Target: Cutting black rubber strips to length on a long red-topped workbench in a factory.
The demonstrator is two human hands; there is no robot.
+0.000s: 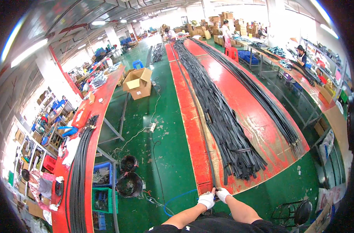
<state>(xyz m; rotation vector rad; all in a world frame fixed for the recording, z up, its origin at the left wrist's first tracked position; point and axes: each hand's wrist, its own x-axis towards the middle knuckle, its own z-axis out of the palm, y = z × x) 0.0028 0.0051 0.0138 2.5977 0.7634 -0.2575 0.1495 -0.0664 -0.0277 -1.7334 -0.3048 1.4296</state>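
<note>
At the near edge of the long red table, my left hand (207, 199) and my right hand (223, 194) are close together, both in white gloves with fingers closed. A single long black strip (202, 134) lies along the table's left side and runs down to my hands. Its near end sits at the fingers of my left hand. What my right hand grips is hidden by the fingers; a small dark thing shows between the hands. Right of the strip lies a thick bundle of flat black strips (223, 134), tied near its close end.
A second bundle of thin black lengths (262, 97) lies along the right of the red table (245, 105). An open cardboard box (138, 83), black baskets (129, 185) and cables are on the green floor. A stool (301, 213) stands right. Co-workers sit at the side tables.
</note>
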